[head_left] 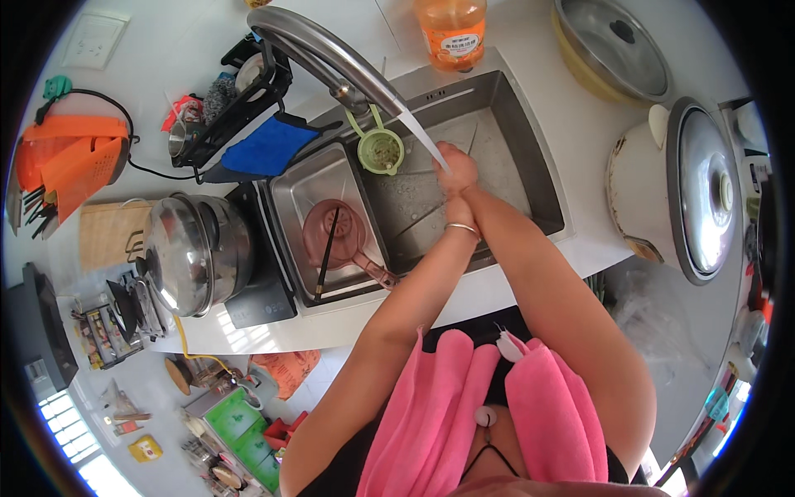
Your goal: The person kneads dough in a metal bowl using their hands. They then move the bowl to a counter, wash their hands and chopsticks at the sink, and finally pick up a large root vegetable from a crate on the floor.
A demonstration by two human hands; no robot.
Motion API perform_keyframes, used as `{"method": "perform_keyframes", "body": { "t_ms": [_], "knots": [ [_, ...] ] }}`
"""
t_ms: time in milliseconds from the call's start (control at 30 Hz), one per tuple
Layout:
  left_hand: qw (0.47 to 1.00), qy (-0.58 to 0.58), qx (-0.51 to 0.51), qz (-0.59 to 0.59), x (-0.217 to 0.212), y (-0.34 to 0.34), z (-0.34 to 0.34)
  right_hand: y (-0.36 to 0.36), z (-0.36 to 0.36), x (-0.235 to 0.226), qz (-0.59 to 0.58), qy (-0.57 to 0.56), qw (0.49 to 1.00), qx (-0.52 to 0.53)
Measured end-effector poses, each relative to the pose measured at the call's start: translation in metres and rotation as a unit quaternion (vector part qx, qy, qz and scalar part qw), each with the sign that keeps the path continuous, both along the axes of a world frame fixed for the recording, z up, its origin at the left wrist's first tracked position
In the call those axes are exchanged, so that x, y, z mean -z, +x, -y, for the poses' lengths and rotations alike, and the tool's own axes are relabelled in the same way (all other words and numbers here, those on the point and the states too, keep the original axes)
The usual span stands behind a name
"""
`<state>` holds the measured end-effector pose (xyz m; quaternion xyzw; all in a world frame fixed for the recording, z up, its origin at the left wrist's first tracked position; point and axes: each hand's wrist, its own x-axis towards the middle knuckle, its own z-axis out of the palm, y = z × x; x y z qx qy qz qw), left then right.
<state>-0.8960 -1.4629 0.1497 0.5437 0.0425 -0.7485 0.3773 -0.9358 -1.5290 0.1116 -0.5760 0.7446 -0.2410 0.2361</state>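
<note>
Both of my hands are pressed together under a stream of water (424,141) running from the steel tap (323,51) over the sink (513,132). My right hand (457,166) lies on top, cupped over my left hand (456,207), which is mostly hidden beneath it. A thin bangle (462,227) circles my left wrist. I cannot see anything held between the hands. A green strainer (380,151) hangs on the sink's inner wall just left of the hands.
A steel tray holds a pink ladle cup (338,235) with a dark chopstick. A blue cloth (267,147) drapes by a black rack. An orange soap bottle (451,31), lidded pots (192,253), a rice cooker (683,186) and a basin (613,50) ring the counter.
</note>
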Motion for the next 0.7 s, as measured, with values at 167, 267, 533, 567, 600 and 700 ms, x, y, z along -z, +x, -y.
{"method": "perform_keyframes", "body": {
  "t_ms": [167,267,533,567,600,700],
  "knots": [
    [0.978,-0.146,0.114,0.097,0.012,0.002,0.004,-0.001,0.006,-0.014,-0.332,0.211,0.893,-0.217],
    [0.980,-0.130,0.108,0.105,0.018,0.018,0.025,0.012,0.012,-0.021,-0.414,0.285,0.819,-0.278],
    [0.808,-0.362,0.184,0.426,0.000,0.001,0.013,-0.010,-0.018,-0.028,-0.410,0.051,0.869,-0.271],
    [0.849,-0.290,0.227,0.378,0.011,0.021,0.030,0.001,-0.022,-0.022,-0.384,-0.011,0.886,-0.262],
    [0.883,-0.219,0.275,0.310,0.019,0.028,0.043,-0.002,-0.028,-0.013,-0.364,-0.060,0.896,-0.247],
    [0.943,-0.055,0.298,0.139,0.063,0.065,0.050,0.023,-0.058,0.021,-0.178,-0.087,0.949,-0.247]
  ]
}}
